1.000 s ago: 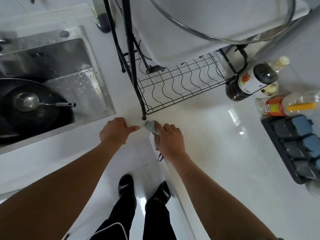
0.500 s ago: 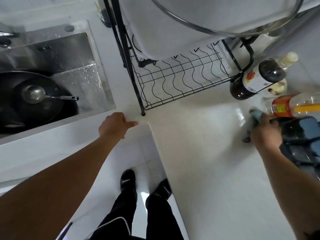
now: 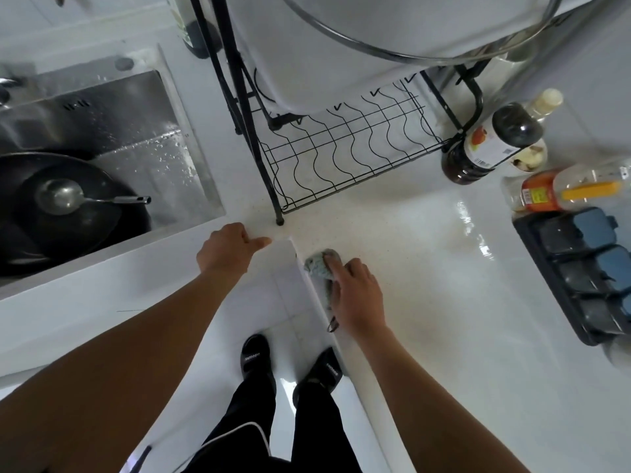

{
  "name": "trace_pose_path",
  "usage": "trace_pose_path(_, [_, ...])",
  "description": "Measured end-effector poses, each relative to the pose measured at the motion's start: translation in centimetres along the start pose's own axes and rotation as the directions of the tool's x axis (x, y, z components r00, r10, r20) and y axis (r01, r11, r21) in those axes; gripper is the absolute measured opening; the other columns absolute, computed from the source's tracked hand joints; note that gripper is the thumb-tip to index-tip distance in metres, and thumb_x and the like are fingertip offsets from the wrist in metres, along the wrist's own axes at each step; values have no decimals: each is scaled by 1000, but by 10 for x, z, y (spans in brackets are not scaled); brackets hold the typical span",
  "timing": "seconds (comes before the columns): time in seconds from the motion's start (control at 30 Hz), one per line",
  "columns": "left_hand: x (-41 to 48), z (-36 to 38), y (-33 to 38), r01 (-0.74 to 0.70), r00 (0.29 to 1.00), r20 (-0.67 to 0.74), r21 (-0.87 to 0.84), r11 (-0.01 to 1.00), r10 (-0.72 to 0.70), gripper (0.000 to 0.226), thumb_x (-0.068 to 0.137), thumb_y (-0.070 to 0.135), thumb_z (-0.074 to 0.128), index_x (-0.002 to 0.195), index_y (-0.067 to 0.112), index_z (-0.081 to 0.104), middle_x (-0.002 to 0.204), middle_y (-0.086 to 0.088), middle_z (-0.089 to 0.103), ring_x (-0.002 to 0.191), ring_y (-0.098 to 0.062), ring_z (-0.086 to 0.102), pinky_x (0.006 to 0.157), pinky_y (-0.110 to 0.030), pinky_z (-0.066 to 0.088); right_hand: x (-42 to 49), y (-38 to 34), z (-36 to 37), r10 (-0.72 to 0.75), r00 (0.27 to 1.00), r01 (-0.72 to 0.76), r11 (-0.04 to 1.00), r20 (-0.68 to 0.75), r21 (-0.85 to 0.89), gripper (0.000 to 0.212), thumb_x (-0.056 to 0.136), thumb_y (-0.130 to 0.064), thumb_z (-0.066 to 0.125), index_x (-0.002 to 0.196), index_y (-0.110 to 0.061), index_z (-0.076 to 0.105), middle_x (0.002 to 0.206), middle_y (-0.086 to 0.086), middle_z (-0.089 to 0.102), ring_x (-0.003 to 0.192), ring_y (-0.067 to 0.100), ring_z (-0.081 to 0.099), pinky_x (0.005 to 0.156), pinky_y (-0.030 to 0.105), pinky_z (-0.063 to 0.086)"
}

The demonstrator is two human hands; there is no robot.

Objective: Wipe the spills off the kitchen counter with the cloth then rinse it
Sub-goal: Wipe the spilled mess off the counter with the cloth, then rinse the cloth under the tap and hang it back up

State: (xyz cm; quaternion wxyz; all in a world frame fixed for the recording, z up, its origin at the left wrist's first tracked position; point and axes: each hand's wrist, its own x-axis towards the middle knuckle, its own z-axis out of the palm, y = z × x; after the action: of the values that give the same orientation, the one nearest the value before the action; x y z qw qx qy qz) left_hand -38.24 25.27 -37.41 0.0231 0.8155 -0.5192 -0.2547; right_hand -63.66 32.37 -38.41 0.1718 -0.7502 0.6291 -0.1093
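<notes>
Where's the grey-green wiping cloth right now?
The crumpled grey-green cloth lies under the right hand on the white counter's inner corner, just below the black wire rack's foot.

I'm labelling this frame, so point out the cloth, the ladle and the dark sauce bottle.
cloth [image 3: 319,266], head view, bunched part beyond the fingertips.
ladle [image 3: 56,196], head view, its bowl.
dark sauce bottle [image 3: 486,146], head view, its label.

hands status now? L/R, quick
Left hand: loosely curled, holding nothing, resting at the counter edge.
Right hand: pressed flat on the cloth, by the inner corner.
</notes>
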Motion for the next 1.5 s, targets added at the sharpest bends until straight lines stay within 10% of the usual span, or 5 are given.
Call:
trace_pose_path(0.43, [2,1,-5,-102,995,23,29,994,101,55,85,78,51,82,23,56,75,-2,68,72,-26,69,68,-40,55,-42,163,-86,764,599,-774,629,-237,72,58,80,-13,39,136,-27,45,106,24,49,94,48,55,82,49,48])
trace_pose_path(0.73, [-9,-16,-11,-158,976,138,-82,984,168,61,93,75,36,81,20,58,73,0,68,69,-20,68,66,-39,55,-54,-46,24,299,937,-314,947,-179,-61,45,82,-18,55,126,-13,65,92,13,58,76,35,57,65,39,50])
trace_pose_path(0.87, [-21,-53,-28,-143,915,284,-437,888,287,49,103,53,43,85,12,64,80,-5,71,70,-20,70,73,-39,60,-13,-85,-2,402,915,-402,907,26,124,42,88,-19,56,130,-25,61,105,4,60,89,29,62,73,35,52])
trace_pose_path(1.2, [-11,-267,-81,39,916,189,-920,390,353,24,106,17,50,125,16,65,115,-12,68,104,-25,66,79,-27,53,137,-266,-138,-79,898,-433,23,433,901,37,77,-1,59,110,-8,75,113,20,72,98,31,71,76,33,57])
trace_pose_path(1.5, [34,-365,-178,44,998,50,-985,170,34,26,99,-1,55,84,14,71,72,-2,70,65,-15,64,70,-29,50,255,-442,-90,-375,701,-660,-19,606,751,39,89,-12,45,120,-3,67,123,24,64,106,36,65,95,47,51])
